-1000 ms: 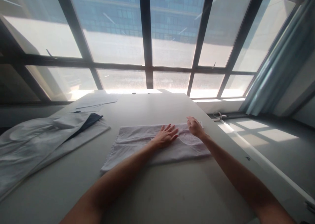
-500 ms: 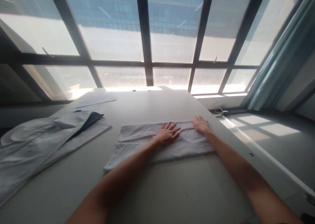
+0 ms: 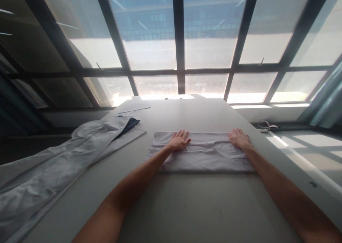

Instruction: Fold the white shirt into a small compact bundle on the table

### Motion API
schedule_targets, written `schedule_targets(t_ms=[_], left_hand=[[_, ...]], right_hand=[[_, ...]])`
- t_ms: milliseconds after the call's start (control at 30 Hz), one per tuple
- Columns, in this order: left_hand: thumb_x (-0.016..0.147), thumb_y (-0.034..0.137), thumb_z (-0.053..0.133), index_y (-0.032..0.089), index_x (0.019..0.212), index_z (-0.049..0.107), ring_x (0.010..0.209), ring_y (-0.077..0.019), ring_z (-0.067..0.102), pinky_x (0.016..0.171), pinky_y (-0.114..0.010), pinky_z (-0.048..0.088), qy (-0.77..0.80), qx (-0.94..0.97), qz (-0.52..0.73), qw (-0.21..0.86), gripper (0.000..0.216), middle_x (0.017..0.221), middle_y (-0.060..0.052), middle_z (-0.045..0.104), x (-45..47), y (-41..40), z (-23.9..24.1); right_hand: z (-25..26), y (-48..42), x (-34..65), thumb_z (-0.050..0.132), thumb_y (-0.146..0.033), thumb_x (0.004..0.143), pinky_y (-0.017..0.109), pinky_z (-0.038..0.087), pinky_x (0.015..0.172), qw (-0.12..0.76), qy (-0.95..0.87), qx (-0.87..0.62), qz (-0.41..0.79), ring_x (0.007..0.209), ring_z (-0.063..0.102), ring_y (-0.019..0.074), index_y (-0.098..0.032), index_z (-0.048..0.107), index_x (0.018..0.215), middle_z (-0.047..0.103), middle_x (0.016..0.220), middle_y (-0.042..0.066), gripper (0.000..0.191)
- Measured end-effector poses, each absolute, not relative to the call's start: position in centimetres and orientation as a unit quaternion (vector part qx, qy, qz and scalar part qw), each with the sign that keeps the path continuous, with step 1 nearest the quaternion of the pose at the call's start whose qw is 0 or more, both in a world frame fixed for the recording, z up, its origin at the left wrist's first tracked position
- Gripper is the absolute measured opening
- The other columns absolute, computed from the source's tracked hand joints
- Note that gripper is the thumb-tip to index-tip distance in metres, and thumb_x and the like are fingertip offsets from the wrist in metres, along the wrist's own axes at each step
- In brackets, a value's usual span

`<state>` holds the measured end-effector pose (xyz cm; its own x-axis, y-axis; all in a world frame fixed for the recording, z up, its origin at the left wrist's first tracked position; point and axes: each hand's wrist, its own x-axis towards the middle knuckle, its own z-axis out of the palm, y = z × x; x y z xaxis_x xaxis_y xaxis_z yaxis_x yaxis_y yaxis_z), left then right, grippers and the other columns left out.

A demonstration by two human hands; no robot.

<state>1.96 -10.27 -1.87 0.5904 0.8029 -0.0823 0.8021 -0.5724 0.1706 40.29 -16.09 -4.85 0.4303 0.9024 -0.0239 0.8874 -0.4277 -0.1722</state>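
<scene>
A folded white garment (image 3: 203, 158) lies flat across the middle of the grey table (image 3: 187, 207). My left hand (image 3: 179, 140) rests palm down on its left part, fingers stretched out. At the garment's right end, my right hand (image 3: 239, 139) also lies flat with its fingers spread. Neither hand holds anything.
A heap of white cloth (image 3: 53, 171) with a dark blue piece (image 3: 128, 123) covers the left side of the table. Flat sheets (image 3: 133, 107) lie at the far left corner. Large windows stand behind the table, a curtain (image 3: 327, 100) at right, a white cable (image 3: 267, 126) on the sill.
My right hand slid outward to the garment's right end and flattened. The left hand shifted toward the left part. The view turned left, so the garment now looks square-on.
</scene>
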Motion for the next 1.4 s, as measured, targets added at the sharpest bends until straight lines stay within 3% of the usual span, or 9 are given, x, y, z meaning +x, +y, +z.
schedule_targets(t_ms=[333,667,833,967,1067,1233,1400], left_hand=[[0.108,0.055,0.019,0.014,0.167,0.023,0.161,-0.0316,0.012,0.125,-0.060,0.019,0.600,0.799,-0.018,0.037,0.072,0.174,-0.014,0.013,-11.0,-7.7,-2.0],[0.109,0.050,0.023,0.015,0.164,0.032,0.159,-0.0362,0.019,0.123,-0.067,0.016,0.604,0.796,0.011,0.029,0.065,0.172,-0.018,0.023,-11.0,-8.2,-1.2],[0.109,0.050,0.024,0.018,0.163,0.034,0.159,-0.0347,0.019,0.126,-0.064,0.014,0.547,0.834,0.067,-0.009,0.064,0.170,-0.016,0.029,-7.0,-11.1,0.5],[0.110,0.054,0.023,0.020,0.164,0.033,0.160,-0.0294,0.017,0.128,-0.058,0.014,0.445,0.891,0.072,0.059,0.065,0.171,-0.013,0.028,-2.6,-14.1,-0.3],[0.110,0.054,0.026,0.020,0.164,0.032,0.161,-0.0289,0.014,0.128,-0.058,0.013,0.409,0.907,0.059,0.086,0.065,0.172,-0.012,0.023,-1.2,-15.3,-1.6],[0.110,0.053,0.030,0.022,0.164,0.033,0.161,-0.0308,0.015,0.128,-0.058,0.016,0.415,0.905,0.053,0.079,0.063,0.173,-0.010,0.023,-1.4,-15.6,-2.3],[0.110,0.052,0.031,0.024,0.163,0.036,0.160,-0.0319,0.018,0.128,-0.058,0.017,0.413,0.905,0.063,0.077,0.061,0.172,-0.009,0.026,-1.4,-15.7,-2.2]], right_hand=[[-4.9,-16.5,40.0,0.022,-0.048,0.106,0.056,0.017,0.127,0.065,-0.533,-0.843,0.045,0.160,0.017,0.0278,-0.012,0.035,0.164,0.024,0.172,0.014,0.069],[-5.1,-16.5,40.1,0.031,-0.046,0.105,0.059,0.028,0.121,0.087,-0.548,-0.831,0.023,0.155,0.031,0.0311,-0.019,0.051,0.154,0.038,0.166,0.017,0.060],[-3.6,-17.0,38.9,0.033,-0.033,0.107,0.066,0.025,0.119,0.119,-0.562,-0.817,-0.038,0.149,0.038,0.0334,-0.015,0.064,0.134,0.052,0.153,0.023,0.046],[-1.6,-17.5,34.7,0.033,-0.029,0.108,0.063,0.017,0.123,0.165,-0.603,-0.777,-0.078,0.155,0.029,0.0322,-0.012,0.060,0.139,0.045,0.159,0.023,0.044],[-1.0,-18.4,29.7,0.033,-0.032,0.109,0.056,0.018,0.126,0.186,-0.686,-0.703,-0.040,0.157,0.026,0.0294,-0.013,0.053,0.149,0.039,0.164,0.020,0.049],[-2.3,-20.0,23.9,0.037,-0.038,0.108,0.049,0.018,0.128,0.160,-0.805,-0.568,0.058,0.158,0.025,0.0255,-0.013,0.044,0.159,0.034,0.168,0.016,0.057],[-3.4,-20.3,24.2,0.039,-0.037,0.107,0.046,0.018,0.128,0.149,-0.796,-0.582,0.072,0.157,0.026,0.0266,-0.010,0.044,0.159,0.033,0.167,0.018,0.058]])
